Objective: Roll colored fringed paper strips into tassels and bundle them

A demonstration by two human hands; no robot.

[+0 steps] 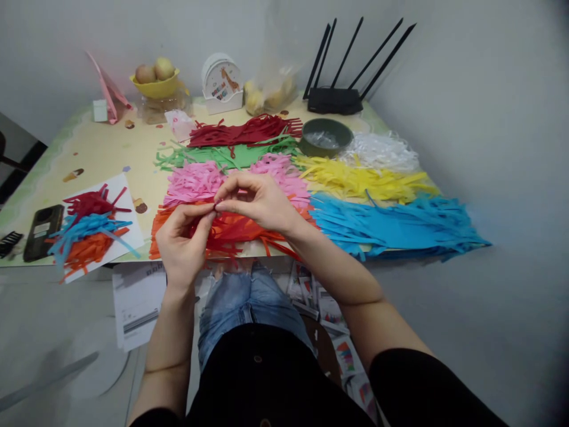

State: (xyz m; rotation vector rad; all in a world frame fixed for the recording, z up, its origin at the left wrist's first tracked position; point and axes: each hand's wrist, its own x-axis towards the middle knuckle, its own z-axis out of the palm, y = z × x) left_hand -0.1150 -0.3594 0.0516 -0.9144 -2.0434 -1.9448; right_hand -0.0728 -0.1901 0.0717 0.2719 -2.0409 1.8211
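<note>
The red tassel (224, 237) is at the near edge of the table (102, 151), left of the middle, its strips hanging over the orange fringe (258, 230). The left hand (185, 237) and right hand (260, 201) meet at its top, thumb and forefinger of each drawn narrow in a pinch on it; the fingertips cover nearly all of the pinched bit, and where red ends and orange begins is hard to make out.

Beyond the hands lies pink fringe (193, 182), its middle partly hidden by the right hand. Farther off are green fringe (242, 156) and dark red fringe (246, 131). To the right lie blue fringe (391, 225), yellow fringe (367, 178) and white fringe (382, 151), next to a dark bowl (306, 145) whose clear contents are unclear. On the left, small tassels partly cover a white sheet (133, 234) beside a phone (43, 232). The papers below the table are partly hidden by the person's body.
</note>
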